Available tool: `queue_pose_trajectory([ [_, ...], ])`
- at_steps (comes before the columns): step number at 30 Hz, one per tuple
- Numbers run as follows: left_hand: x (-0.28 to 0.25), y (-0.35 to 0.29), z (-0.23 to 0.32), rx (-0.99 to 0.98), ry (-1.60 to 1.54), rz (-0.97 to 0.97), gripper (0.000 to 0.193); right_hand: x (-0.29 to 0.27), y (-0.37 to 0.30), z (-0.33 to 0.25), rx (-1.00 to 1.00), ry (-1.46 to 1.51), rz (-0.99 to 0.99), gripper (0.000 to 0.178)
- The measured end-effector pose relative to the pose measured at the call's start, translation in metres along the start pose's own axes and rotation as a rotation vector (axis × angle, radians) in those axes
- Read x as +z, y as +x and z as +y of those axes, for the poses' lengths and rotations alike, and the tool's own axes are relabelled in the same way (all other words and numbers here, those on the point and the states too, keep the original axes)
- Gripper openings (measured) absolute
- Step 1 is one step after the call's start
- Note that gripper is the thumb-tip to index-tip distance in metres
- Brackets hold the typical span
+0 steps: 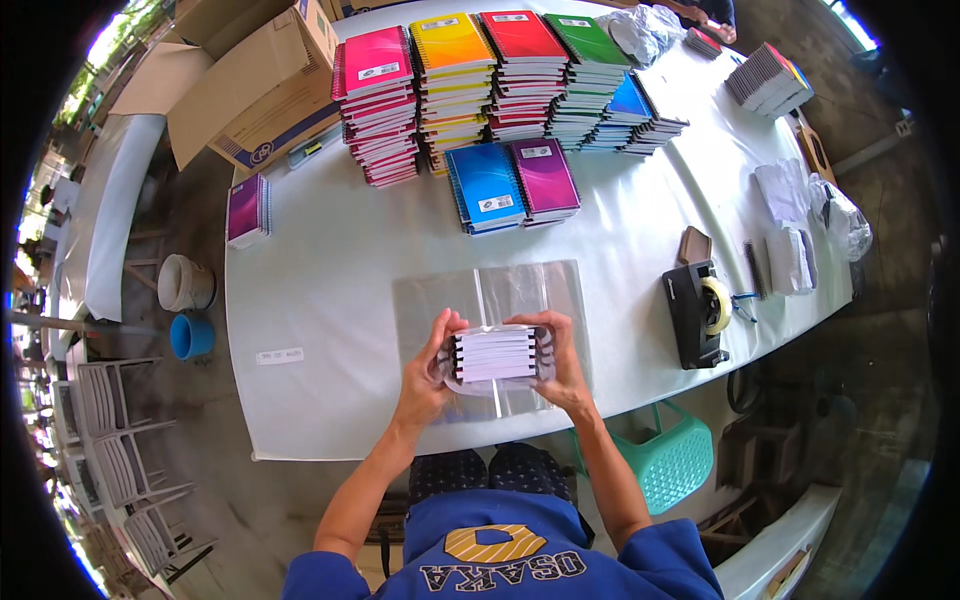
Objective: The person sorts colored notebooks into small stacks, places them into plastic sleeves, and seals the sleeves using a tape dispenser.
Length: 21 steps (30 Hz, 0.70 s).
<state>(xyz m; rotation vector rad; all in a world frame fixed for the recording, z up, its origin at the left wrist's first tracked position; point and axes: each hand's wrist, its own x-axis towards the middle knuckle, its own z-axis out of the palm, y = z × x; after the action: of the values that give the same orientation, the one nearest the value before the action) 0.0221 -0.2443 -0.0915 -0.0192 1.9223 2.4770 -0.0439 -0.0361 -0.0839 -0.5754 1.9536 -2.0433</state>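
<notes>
Between my two hands is a small stack of spiral notebooks (496,356), seen edge-on with white pages and dark coil ends, wrapped in clear plastic. My left hand (432,372) grips its left end and my right hand (560,362) its right end, fingers bent around the plastic. Beneath the stack, flat clear plastic bags (540,285) lie on the white-covered table (320,400). Beyond them, a blue notebook stack (485,180) stands beside a purple notebook stack (543,175).
Tall stacks of pink (375,60), yellow (452,45), red and green notebooks line the far side. A black tape dispenser (690,320) stands at the right. Purple notebooks (248,210) and an open cardboard box (265,85) are at the left. A green stool (670,460) stands below the table edge.
</notes>
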Motion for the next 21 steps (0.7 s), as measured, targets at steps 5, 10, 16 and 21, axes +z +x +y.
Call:
queue_pose_trajectory([
  [5,0.002,0.014,-0.042,0.016,0.021,0.051,0.091,-0.012,0.014,0.034,-0.014,-0.085,-0.067,0.090],
  [10,0.000,-0.006,-0.042,0.108,-0.135,0.214,0.078,-0.031,-0.002,0.013,-0.118,0.001,0.000,0.088],
  [16,-0.009,0.007,-0.015,0.154,0.366,0.105,0.060,-0.021,0.000,0.022,-0.148,-0.181,-0.026,0.051],
  [21,-0.016,0.020,0.008,0.262,0.712,-0.017,0.060,-0.017,-0.003,0.019,-0.157,-0.326,0.008,0.049],
])
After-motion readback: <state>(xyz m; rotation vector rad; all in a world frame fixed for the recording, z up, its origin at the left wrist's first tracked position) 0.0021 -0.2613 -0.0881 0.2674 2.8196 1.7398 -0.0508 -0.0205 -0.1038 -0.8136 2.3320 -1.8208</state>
